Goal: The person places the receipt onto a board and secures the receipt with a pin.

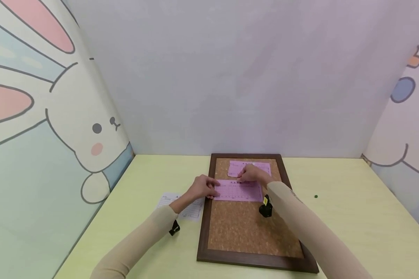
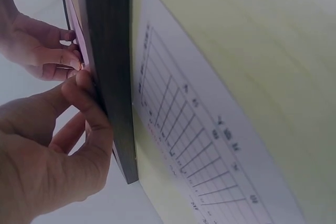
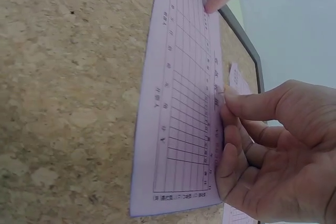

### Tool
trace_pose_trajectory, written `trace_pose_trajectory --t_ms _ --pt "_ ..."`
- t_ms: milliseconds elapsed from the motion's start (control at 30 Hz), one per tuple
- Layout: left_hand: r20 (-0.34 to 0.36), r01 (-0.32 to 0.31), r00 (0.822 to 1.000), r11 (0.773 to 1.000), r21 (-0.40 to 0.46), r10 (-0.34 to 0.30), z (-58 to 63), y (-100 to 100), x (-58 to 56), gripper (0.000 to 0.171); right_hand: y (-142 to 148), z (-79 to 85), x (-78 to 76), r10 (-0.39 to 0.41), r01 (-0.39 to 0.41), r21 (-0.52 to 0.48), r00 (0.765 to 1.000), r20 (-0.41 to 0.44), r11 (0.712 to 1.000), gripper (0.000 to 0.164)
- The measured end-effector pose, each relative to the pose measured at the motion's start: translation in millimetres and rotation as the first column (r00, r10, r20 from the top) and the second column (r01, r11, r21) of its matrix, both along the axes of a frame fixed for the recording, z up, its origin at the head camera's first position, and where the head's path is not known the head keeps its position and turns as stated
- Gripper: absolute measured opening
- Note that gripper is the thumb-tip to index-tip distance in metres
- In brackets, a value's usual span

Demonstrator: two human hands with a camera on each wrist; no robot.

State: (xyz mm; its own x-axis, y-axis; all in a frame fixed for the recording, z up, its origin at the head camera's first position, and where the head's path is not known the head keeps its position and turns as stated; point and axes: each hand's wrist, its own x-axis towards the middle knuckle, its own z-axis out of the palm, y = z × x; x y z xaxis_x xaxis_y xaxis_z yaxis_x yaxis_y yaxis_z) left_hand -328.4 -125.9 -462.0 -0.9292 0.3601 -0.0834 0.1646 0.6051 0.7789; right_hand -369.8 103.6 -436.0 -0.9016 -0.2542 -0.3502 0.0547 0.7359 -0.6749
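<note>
Left of the board you see a white printed sheet (image 1: 179, 206) lying flat on the yellow-green table (image 1: 352, 217). Far right, a small green dot-like object (image 1: 315, 196) sits alone.

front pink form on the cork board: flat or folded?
Flat. The front pink form lies spread on the cork board; left hand and right hand touch its edges.
</note>
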Motion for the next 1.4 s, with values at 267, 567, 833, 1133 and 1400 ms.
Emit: trace_pose_trajectory --t_ms 267,567,833,1133,1400 --pt "0.017 0.016 1.000 1.000 0.017 -0.016 -5.8 -2 3.0 0.027 -3 -4.0 -0.3 0.023 -0.023 0.056 1.000 0.000 0.998 0.015" --pt "-0.003 0.003 1.000 1.000 0.011 -0.003 -2.6 -2 0.9 0.028 1 -10.6 3.7 -0.020 0.024 0.037 0.993 -0.115 0.999 0.015" --pt "-0.012 -0.009 1.000 1.000 -0.003 0.009 -3.6 -1 0.9 0.029 13 -18.2 18.6 0.044 -0.056 -0.048 0.975 -0.219 0.997 0.018" --pt "-0.008 0.014 1.000 1.000 -0.004 -0.014 -1.8 -1 -3.9 0.030 48 -8.6 43.9 0.087 -0.119 -0.144 0.973 -0.213 0.982 0.022" --pt "0.129 -0.015 0.992 0.992 0.129 -0.002 0.3 -23 0.9 0.041 69 -6.4 53.3 0.084 -0.126 -0.173 0.970 -0.229 0.977 0.021"
